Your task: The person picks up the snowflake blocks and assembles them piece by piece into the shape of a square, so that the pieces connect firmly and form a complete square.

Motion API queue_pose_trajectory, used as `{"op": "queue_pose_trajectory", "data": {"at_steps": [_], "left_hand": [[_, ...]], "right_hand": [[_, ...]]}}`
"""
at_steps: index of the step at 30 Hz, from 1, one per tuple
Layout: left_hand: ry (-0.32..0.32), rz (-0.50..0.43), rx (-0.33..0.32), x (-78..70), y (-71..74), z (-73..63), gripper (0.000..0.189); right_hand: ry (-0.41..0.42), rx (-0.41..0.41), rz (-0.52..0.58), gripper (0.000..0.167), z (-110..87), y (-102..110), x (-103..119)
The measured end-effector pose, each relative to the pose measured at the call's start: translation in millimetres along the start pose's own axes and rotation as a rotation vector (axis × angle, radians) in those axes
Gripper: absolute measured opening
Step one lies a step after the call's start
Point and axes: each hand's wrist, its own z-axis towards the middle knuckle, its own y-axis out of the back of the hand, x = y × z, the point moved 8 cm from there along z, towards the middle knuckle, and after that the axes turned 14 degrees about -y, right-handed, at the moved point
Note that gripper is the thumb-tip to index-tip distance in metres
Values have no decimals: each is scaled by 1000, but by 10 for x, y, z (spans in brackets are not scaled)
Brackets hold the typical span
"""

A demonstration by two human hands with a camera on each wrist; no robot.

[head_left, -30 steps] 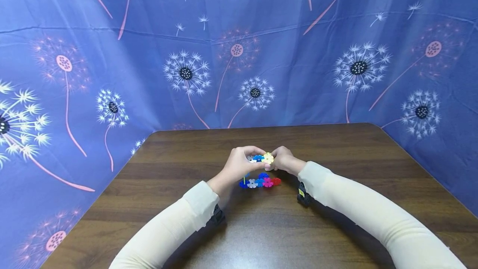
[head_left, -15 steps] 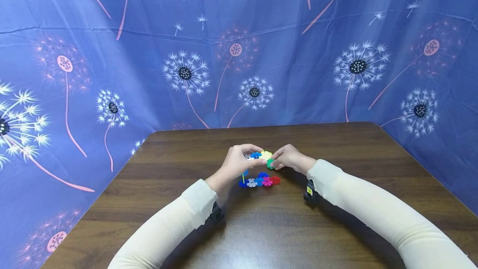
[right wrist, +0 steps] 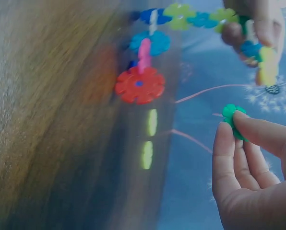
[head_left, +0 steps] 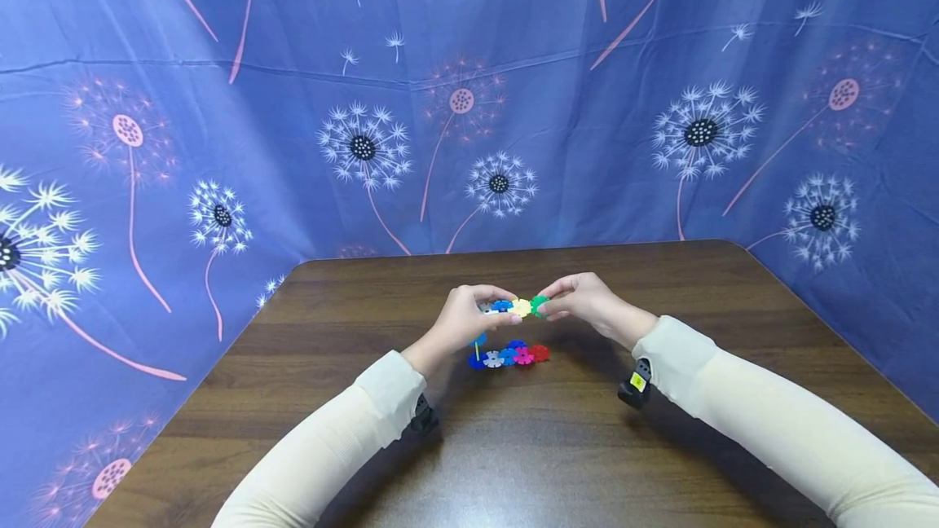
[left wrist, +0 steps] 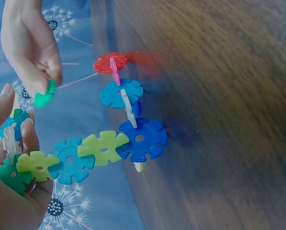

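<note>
My left hand (head_left: 456,320) grips the upper stretch of a chain of interlocking plastic flower discs, near its yellow end disc (head_left: 520,307). In the left wrist view the chain drops from that hand through a light blue disc (left wrist: 70,160) to a dark blue disc (left wrist: 142,139) at the table. Its lower row runs through a pink disc (head_left: 523,356) to a red disc (head_left: 540,353). Between thumb and fingers my right hand (head_left: 592,301) pinches a single green disc (right wrist: 233,120). A gap shows between it and the yellow end disc in the right wrist view.
Two loose yellow discs, one nearer (right wrist: 147,155) and one farther (right wrist: 152,122), stand out near the red disc in the right wrist view. Everything is over a brown wooden table (head_left: 528,446). Behind its far edge hangs a blue dandelion-patterned cloth (head_left: 601,121).
My right hand has drawn back to the right and turned, bringing the green disc up level with the chain's yellow end. My left hand has barely moved.
</note>
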Motion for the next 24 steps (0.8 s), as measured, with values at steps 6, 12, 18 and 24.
{"op": "queue_pose_trajectory", "data": {"at_steps": [6, 12, 18, 24], "left_hand": [[-1, -4, 12, 18, -14, 7, 32], [-11, 28, 15, 0, -18, 7, 31], [-42, 61, 14, -63, -42, 16, 30], [-69, 119, 25, -74, -79, 28, 31]], "right_hand": [[35, 19, 23, 29, -185, 35, 77], [60, 26, 17, 29, -298, 15, 101], [71, 31, 70, 24, -306, -9, 108], [68, 66, 168, 12, -277, -54, 75]]}}
